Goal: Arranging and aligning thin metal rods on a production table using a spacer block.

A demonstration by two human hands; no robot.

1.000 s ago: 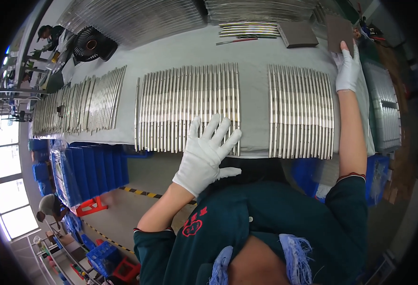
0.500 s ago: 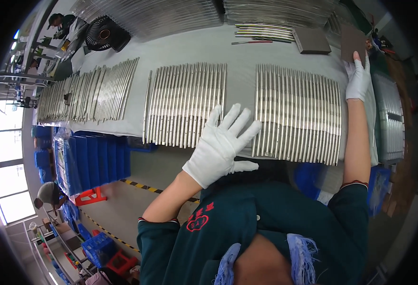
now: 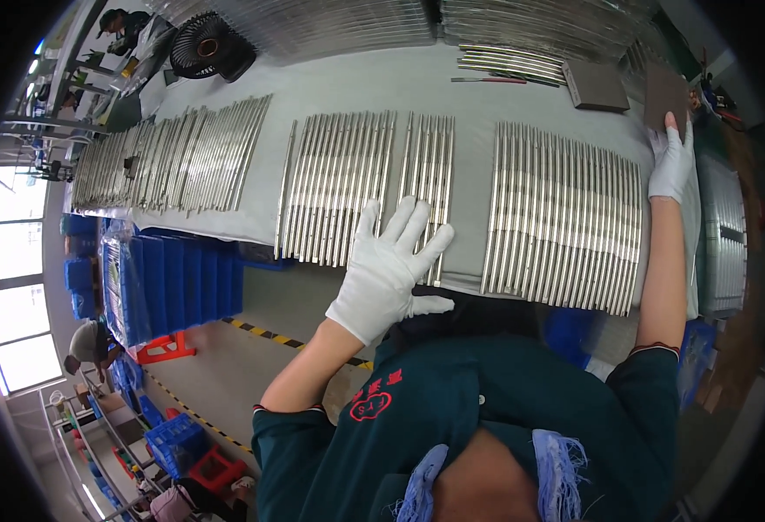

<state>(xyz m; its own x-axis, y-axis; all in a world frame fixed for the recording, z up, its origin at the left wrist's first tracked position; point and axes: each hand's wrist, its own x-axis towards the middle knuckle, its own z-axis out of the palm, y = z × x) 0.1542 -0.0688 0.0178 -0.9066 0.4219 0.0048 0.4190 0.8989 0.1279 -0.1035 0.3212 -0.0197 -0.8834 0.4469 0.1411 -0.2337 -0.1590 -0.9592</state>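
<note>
My left hand (image 3: 387, 271), in a white glove, lies palm down with fingers spread at the near ends of a small cluster of slim metal rods (image 3: 429, 161). This cluster stands slightly apart from the middle row of silvery rods (image 3: 335, 174), with a narrow gap between them. My right hand (image 3: 671, 163), gloved with one fingertip bare, grips the near end of a flat brown block (image 3: 664, 91) at the table's right side. Between my hands lies another row of rods (image 3: 565, 217), side by side with pointed ends facing away. Part of the cluster is hidden under my left hand.
More rods (image 3: 174, 161) lie at the left of the cloth-covered table (image 3: 474, 261). A second brown block (image 3: 597, 85) and a few loose rods (image 3: 513, 63) are at the back, near a black fan (image 3: 211, 48). Blue crates (image 3: 178, 283) stand below. Other people work at far left.
Several rods at the right end of the middle row now stand apart from it, with a gap opened. My left hand has shifted onto them. My right hand keeps its grip; the view has shifted slightly.
</note>
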